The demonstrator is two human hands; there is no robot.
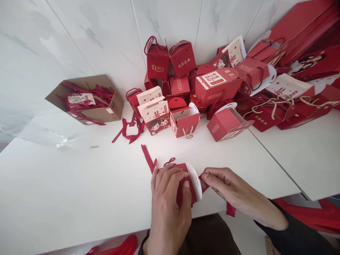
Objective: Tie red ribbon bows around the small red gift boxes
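I look down through the head camera at a white table (85, 184) against a pale, marbled wall (106, 32). At the table's near edge, a little right of centre, sits a small red box (181, 194) with a rounded white flap (196, 182) standing on its right side. The left hand (170, 193) lies over this box, fingers curved across its top and thumb pressed on it, gripping it. Just to the right, the right hand (225, 182) has thumb and forefinger pinched together on a dark red ribbon (204, 186) beside the flap. Below that wrist I see a ribbon end (230, 209) hanging past the table edge, and another strip (147, 157) pokes out at the box's far left corner; I cannot tell whether they are one piece.

Farther off, to the left, a brown carton (95, 115) holds a tangle of red ribbons, with a loose loop of ribbon (132, 135) on the table to its right. Beyond the hands stand a white-and-red box with cartoon figures (158, 125) and an open red box with gold cord (187, 124). More red boxes are piled behind, spreading right towards red bags (305, 32) along the wall.
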